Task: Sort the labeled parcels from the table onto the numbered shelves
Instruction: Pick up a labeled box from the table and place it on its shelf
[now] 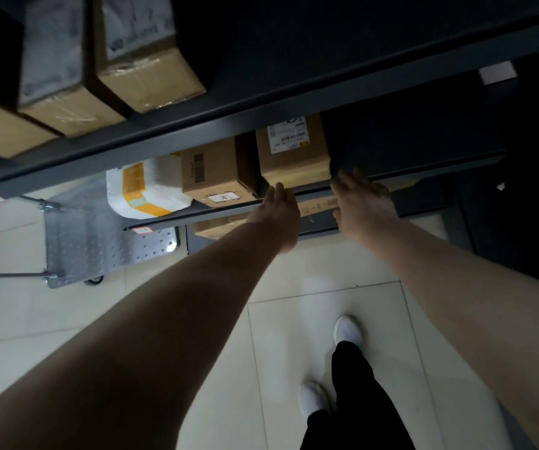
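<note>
A brown cardboard parcel [294,157] with a white barcode label stands on a dark lower shelf [216,212]. My left hand [277,212] reaches to its front left corner with fingers stretched and apart. My right hand [362,203] is at its front right corner, fingers spread over the shelf edge. Whether the fingertips touch the box is unclear; neither hand wraps around it. Left of it stand another brown box [216,172] and a white padded parcel [146,190] with yellow tape.
The upper shelf [261,102] carries several taped brown boxes [151,63] at the top left. A metal platform cart [99,235] stands on the tiled floor at left. More cardboard shows on the shelf below. My legs and white shoes [347,331] are at the bottom.
</note>
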The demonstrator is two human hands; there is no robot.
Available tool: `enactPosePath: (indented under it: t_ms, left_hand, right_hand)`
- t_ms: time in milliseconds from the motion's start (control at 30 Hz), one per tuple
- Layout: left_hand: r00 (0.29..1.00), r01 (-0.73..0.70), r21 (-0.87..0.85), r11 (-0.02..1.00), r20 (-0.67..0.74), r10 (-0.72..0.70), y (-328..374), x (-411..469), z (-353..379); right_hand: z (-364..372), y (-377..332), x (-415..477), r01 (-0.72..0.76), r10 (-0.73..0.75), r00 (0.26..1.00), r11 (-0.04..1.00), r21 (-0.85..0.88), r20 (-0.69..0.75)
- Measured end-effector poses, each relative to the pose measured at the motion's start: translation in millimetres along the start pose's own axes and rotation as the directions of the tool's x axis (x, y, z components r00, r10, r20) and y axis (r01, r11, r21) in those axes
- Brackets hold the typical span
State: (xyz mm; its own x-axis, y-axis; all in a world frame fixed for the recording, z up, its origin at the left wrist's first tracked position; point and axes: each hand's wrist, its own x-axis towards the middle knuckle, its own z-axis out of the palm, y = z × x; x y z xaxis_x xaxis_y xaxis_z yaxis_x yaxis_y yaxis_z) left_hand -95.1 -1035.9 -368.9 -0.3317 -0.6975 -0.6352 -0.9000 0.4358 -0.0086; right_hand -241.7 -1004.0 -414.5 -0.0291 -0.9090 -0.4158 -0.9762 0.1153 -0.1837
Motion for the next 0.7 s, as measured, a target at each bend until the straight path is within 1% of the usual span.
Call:
enactPosePath:
  t_ms: [100,167,233,300,367,567,700]
  left_hand:
    - [1.0,-0.018,-0.001,1.0,0.004,0.018,5,-29,-5]
    - [0.998,-0.056,0.055,0.997,0.016,0.055,8,-47,-9]
    - [0.996,-0.087,0.106,0.991,0.04,0.083,9,-65,-12]
    - [0.994,-0.102,0.13,0.986,0.06,0.095,7,-81,-11]
    - [0.991,-0.126,0.142,0.982,0.064,0.117,5,-98,-13]
    - [0.976,-0.215,0.17,0.962,0.004,0.218,9,-169,-20]
    - [0.938,-0.339,0.174,0.925,-0.007,0.345,22,-234,-7]
  right_hand:
    - [-7,-6,-30,0.001,0.0,0.999,1.0,-0.031,0.034]
    - [-12,-10,-52,0.009,-0.008,0.999,1.0,-0.017,0.031]
    - [-18,-13,-75,-0.008,0.008,0.998,1.0,-0.012,0.063]
    - [-24,-14,-99,-0.05,0.052,0.991,0.999,-0.022,0.121]
    - [-30,-17,-125,-0.088,0.091,0.985,0.996,-0.029,0.148]
    - [-44,-38,-229,-0.261,0.252,0.961,0.962,0.079,0.109]
    - [-36,-63,-314,-0.405,0.399,0.914,0.903,0.146,0.066]
